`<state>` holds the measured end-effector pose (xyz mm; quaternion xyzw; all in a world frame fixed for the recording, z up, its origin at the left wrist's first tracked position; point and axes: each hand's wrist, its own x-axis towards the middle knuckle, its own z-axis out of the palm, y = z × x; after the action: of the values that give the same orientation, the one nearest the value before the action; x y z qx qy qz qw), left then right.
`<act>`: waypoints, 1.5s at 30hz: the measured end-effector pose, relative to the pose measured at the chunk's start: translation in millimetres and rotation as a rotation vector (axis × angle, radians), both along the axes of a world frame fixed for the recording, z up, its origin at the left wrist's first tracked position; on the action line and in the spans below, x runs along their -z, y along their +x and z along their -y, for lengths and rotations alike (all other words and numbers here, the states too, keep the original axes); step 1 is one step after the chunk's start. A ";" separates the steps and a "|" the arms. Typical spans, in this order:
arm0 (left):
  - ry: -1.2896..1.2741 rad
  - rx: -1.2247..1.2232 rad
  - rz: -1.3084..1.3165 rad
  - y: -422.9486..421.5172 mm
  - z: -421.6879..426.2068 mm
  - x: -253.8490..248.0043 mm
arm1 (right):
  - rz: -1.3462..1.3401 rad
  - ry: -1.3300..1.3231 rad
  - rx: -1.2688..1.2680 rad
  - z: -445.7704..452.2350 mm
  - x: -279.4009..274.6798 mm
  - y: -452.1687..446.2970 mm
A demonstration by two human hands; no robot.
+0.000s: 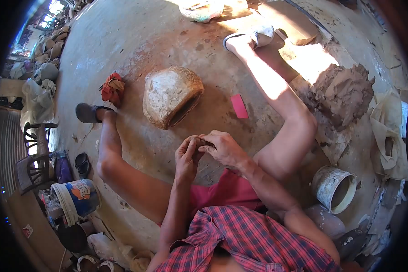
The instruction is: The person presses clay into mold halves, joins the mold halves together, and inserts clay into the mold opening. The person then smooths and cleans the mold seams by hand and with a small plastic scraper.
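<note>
My left hand (187, 155) and my right hand (223, 148) meet in front of my lap, fingers bent and pinching. Between the fingertips is a small brown piece (204, 142) that looks like clay; fingers cover much of it. Just beyond the hands, a rounded, whitish-brown hollow vessel (173, 94) lies tilted on the floor, its dark opening facing right and toward me. A flat pink rectangular piece (239, 106) rests to the right of the vessel. Left of it sits a crumpled red and orange cloth (113, 89).
My legs spread around the vessel on the concrete floor (109, 50). A big clay heap (344, 93) lies at right, above a tipped white bucket (334, 189). At left are a labelled bucket (80, 197) and a dark chair (36, 156). A basin (201, 10) stands far ahead.
</note>
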<state>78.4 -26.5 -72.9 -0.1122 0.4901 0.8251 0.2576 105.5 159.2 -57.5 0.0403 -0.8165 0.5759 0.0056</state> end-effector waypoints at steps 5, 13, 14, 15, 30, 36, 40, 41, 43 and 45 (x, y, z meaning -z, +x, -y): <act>0.060 -0.083 -0.001 4.4 2.2 8.1 | 0.039 0.001 -0.048 4.9 4.1 -3.9; 0.014 -0.155 0.013 -1.3 -4.8 8.7 | -0.142 0.052 0.179 25.6 15.7 -2.4; 0.018 -0.156 0.014 -2.4 -6.6 12.9 | -0.142 0.055 0.177 26.3 16.7 -3.8; -0.027 -0.188 -0.004 -3.9 -10.0 16.3 | -0.181 0.060 0.210 27.5 15.9 -5.6; -0.279 -0.253 0.097 -65.0 65.2 -17.9 | -0.058 -0.246 0.085 44.7 28.4 -64.0; -0.529 0.260 -0.003 -39.1 63.1 1.7 | 0.098 -0.145 -0.148 52.5 38.5 -45.7; -0.245 0.114 0.080 -40.5 59.8 12.1 | 0.087 -0.197 -0.036 47.1 45.0 -43.8; -0.245 0.114 0.072 -42.1 60.2 14.6 | 0.007 -0.166 -0.030 47.7 46.6 -44.2; -0.193 0.045 0.117 -45.8 54.1 9.6 | -0.001 -0.172 -0.047 45.5 38.3 -43.3; -0.311 0.126 0.131 -51.6 53.2 0.1 | -0.002 -0.181 -0.066 43.6 38.1 -43.6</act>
<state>26.9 -79.7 -73.0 -0.1736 0.6001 0.7124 0.3197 61.9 115.6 -95.6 0.0671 -0.7595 0.6470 -0.0088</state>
